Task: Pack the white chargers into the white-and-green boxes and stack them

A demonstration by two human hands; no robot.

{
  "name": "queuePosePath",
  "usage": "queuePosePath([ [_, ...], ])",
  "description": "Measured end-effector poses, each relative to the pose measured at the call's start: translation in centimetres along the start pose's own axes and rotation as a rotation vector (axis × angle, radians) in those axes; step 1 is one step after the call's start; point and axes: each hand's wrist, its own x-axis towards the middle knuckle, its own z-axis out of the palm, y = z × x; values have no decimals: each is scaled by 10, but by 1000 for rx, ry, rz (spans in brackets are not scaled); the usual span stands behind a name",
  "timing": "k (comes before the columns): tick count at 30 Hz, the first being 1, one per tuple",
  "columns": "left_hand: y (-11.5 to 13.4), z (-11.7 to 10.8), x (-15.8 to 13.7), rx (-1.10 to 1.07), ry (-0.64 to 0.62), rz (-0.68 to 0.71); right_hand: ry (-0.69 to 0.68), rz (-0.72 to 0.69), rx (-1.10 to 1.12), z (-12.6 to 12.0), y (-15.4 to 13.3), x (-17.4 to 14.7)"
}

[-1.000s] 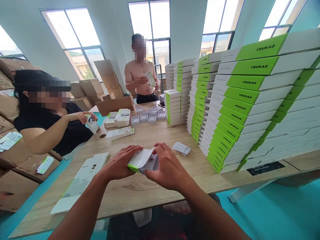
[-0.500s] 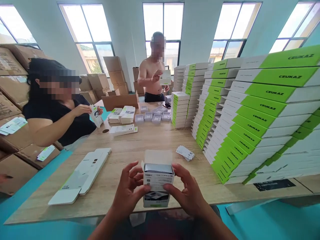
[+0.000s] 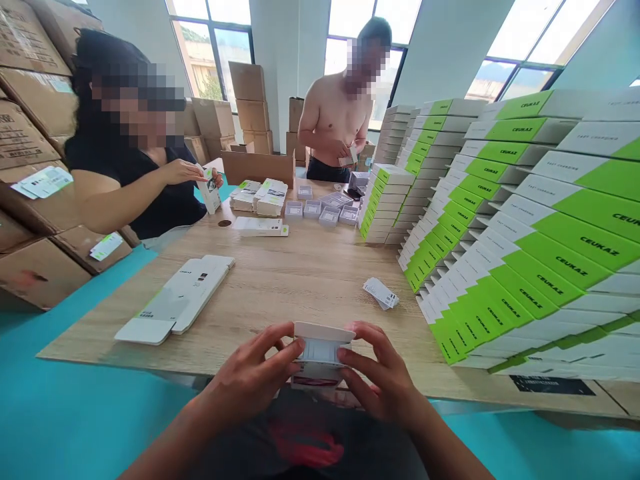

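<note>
A small white carton (image 3: 320,375) is held at the table's front edge, its top flap raised and a pale tray showing inside the opening. My left hand (image 3: 255,370) grips its left side, fingers closed near the flap. On the right side, my right hand (image 3: 377,370) pinches the carton, with the index finger up at the flap's corner. Beyond them on the wooden table lies a small pile of printed cards (image 3: 381,293). Flattened white cartons (image 3: 177,297) rest in a stack to the left of my hands.
Tall stacks of green-and-white boxes (image 3: 530,267) line the right side. Clear plastic trays (image 3: 329,215) and piled flat cartons (image 3: 270,197) sit at the back. One person (image 3: 135,153) at left holds a carton; another person (image 3: 335,110) stands behind the table. Brown cardboard boxes (image 3: 35,193) rise at far left.
The carton has tipped so its opening faces me more, and my fingers have moved up to the flap. The view has shifted downward. The standing person has lowered the held box.
</note>
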Motion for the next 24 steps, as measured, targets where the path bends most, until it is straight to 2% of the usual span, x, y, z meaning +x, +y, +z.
queuePosePath([
  [4,6,6,-5,-81,127,-2,-8,-46,28,-1,-5,2],
  [8,15,-3,-1,-156,13,-29,-97,-1,-5,-9,-19,16],
  [11,27,-9,8,-233,-3,-195,-89,135,87,-12,-33,29],
  [14,38,-8,16,-281,72,-397,-56,300,134,-9,-41,34],
  [17,42,-4,18,-356,125,-515,-22,436,158,-5,-42,34],
  [20,41,-1,18,-379,128,-586,10,475,190,-1,-40,34],
  [24,38,-1,20,-389,138,-622,78,430,231,3,-40,38],
])
